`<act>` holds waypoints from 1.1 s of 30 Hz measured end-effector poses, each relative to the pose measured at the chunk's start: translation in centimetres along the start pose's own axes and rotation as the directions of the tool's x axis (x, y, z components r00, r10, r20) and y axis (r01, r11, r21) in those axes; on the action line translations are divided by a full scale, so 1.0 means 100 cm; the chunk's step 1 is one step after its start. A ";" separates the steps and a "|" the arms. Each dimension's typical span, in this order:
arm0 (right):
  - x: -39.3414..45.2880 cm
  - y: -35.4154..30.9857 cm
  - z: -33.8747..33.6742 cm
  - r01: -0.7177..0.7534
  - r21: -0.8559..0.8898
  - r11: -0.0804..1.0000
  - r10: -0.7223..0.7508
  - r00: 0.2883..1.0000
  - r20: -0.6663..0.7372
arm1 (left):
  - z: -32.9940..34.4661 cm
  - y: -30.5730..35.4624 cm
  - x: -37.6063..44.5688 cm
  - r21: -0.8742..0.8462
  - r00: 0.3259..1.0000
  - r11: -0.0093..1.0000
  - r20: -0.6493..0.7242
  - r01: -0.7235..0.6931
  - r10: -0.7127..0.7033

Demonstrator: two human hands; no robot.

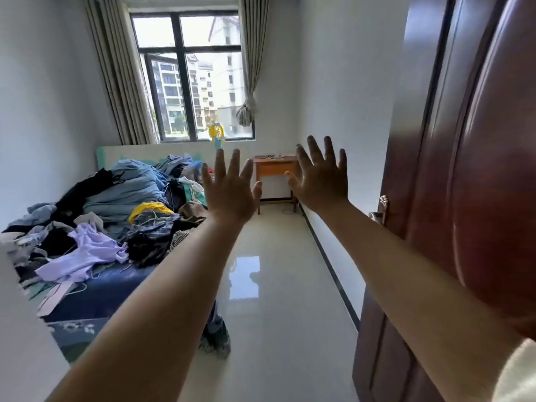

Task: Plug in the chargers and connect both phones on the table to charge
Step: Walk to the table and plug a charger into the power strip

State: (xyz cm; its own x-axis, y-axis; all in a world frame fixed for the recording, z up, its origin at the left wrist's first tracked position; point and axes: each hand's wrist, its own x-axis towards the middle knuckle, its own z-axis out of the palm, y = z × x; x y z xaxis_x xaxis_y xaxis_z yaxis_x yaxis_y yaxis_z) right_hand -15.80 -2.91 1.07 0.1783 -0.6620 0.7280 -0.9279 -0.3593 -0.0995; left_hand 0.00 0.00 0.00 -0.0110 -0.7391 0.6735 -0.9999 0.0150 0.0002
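Still well apart from the worktop (275, 166) under the window, with both hands (229, 195) spread and empty; needed to walk over first, since phones and chargers there showed too small to tell.

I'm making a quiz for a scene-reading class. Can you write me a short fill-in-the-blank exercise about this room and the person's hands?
1. Both the left hand and the right hand are raised with fingers ____.
2. The small wooden table stands below the ____.
3. The bed on the left is piled with ____.
4. The dark wooden door stands at the ____ edge of the view.

Missing words: spread; window; clothes; right
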 end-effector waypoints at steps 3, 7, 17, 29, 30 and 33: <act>-0.004 -0.001 0.044 -0.025 -0.036 0.999 0.029 0.991 0.129 | 0.043 -0.007 -0.001 0.035 0.990 0.999 0.141 0.022 -0.027; -0.006 0.014 0.116 -0.060 -0.031 0.998 0.066 0.961 0.267 | 0.117 -0.017 0.003 -0.003 0.959 0.999 0.279 0.044 -0.041; 0.065 0.094 0.320 -0.139 -0.033 0.990 0.135 0.836 0.532 | 0.321 -0.021 0.107 -0.010 0.840 0.997 0.539 0.082 -0.064; 0.237 0.150 0.534 -0.094 -0.055 0.994 0.108 0.808 0.579 | 0.519 -0.085 0.280 0.000 0.802 0.993 0.590 0.114 -0.092; 0.253 0.149 0.556 -0.087 -0.051 0.995 0.100 0.809 0.580 | 0.537 -0.096 0.298 0.002 0.800 0.993 0.592 0.120 -0.098; 0.305 0.148 0.618 -0.109 -0.045 0.993 0.115 0.809 0.577 | 0.589 -0.129 0.355 -0.010 0.805 0.993 0.587 0.116 -0.088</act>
State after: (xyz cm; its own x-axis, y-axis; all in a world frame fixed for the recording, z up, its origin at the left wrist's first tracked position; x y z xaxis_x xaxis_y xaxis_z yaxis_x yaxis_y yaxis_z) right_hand -3.84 -69.06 -20.11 0.2265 -0.9561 0.1859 -0.9557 -0.2550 -0.1471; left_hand 11.91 -66.12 -19.66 0.0729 -0.9915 0.1080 -0.9943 -0.0638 0.0855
